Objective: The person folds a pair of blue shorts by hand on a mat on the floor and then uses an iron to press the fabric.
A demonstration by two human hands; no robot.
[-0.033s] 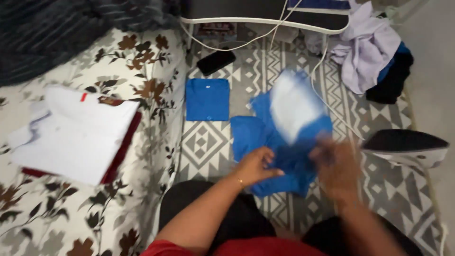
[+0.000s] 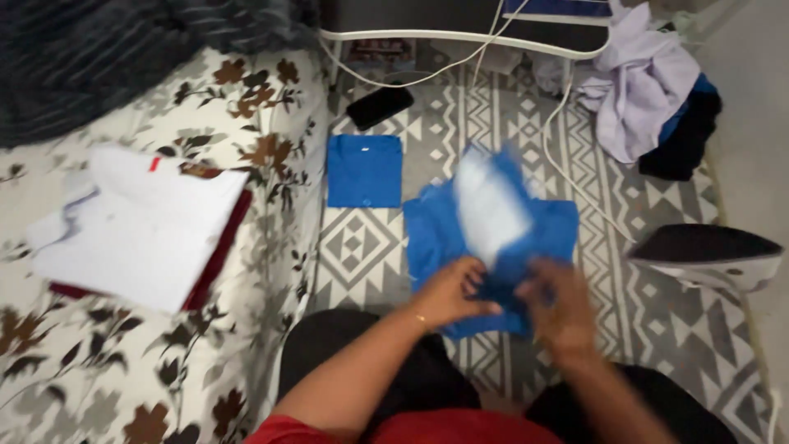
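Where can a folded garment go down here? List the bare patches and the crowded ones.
Bare mat lies below the folded blue garment, between the floral bedding and the loose blue garment. More lies between that garment and the iron, crossed by a white cord. Crowded: under both hands, left hand and right hand, and the clothes pile.

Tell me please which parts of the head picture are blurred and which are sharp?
Head view: the right hand and the raised pale part of the blue garment are smeared by motion; the left hand is only slightly soft; the folded blue cloth, the phone and the iron look fairly sharp.
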